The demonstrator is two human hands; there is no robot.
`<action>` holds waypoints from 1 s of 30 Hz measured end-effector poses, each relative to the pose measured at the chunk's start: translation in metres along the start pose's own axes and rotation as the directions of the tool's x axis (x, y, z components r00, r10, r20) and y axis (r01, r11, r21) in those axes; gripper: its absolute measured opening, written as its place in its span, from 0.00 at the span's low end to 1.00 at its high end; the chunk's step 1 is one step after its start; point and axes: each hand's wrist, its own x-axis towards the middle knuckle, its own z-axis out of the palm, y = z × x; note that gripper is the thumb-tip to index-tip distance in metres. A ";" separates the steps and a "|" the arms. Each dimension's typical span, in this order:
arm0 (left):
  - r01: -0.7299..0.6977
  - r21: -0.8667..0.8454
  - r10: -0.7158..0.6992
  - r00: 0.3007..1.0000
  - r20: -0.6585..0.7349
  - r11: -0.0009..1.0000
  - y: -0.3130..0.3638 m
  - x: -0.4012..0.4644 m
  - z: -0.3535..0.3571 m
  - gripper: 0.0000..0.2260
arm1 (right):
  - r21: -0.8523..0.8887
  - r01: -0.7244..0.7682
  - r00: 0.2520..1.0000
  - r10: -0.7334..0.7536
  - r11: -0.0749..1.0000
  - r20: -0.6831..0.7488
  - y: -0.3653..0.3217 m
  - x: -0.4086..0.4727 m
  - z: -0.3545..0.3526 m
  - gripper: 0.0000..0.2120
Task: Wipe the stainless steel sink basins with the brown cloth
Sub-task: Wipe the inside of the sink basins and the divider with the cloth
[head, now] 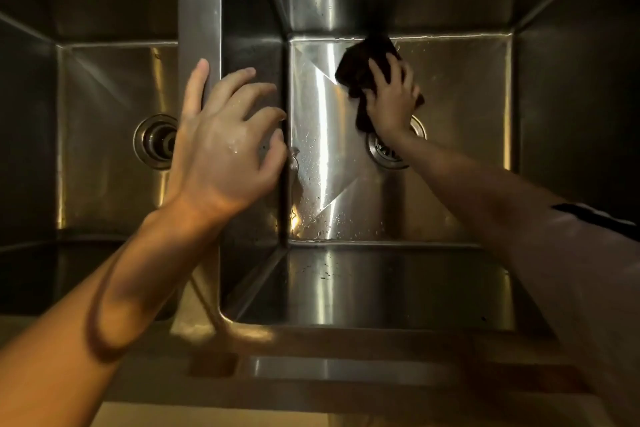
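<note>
I look straight down into a double stainless steel sink. In the right basin (460, 135), my right hand (393, 100) presses the dark brown cloth (360, 69) flat against the floor, near the far wall and just above the drain (384, 152), which my wrist partly hides. The basin floor to the left of the cloth is wet with droplets. My left hand (221, 139) rests on the divider (199, 10) between the basins, fingers spread, holding nothing. The left basin (104, 135) lies beyond it.
The left basin has its own round drain (156, 141). The near rim of the sink (346, 340) runs across the bottom, with a countertop edge (214, 412) below it. A white sleeve with a dark band (588, 253) covers my right upper arm.
</note>
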 end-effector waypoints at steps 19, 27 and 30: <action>0.007 -0.016 -0.007 1.000 -0.027 1.000 0.000 -0.001 0.001 0.14 | -0.088 0.091 0.994 -0.085 0.992 0.064 -0.015 0.028 -0.003 0.26; 0.016 -0.008 -0.017 1.000 -0.008 1.000 0.001 0.000 -0.002 0.14 | -0.093 0.085 0.994 -0.078 0.992 0.075 -0.016 -0.021 0.006 0.26; 0.005 -0.003 -0.005 1.000 0.002 1.000 0.000 0.000 -0.002 0.15 | -0.112 0.280 0.951 -0.259 0.953 0.169 -0.026 0.007 0.005 0.26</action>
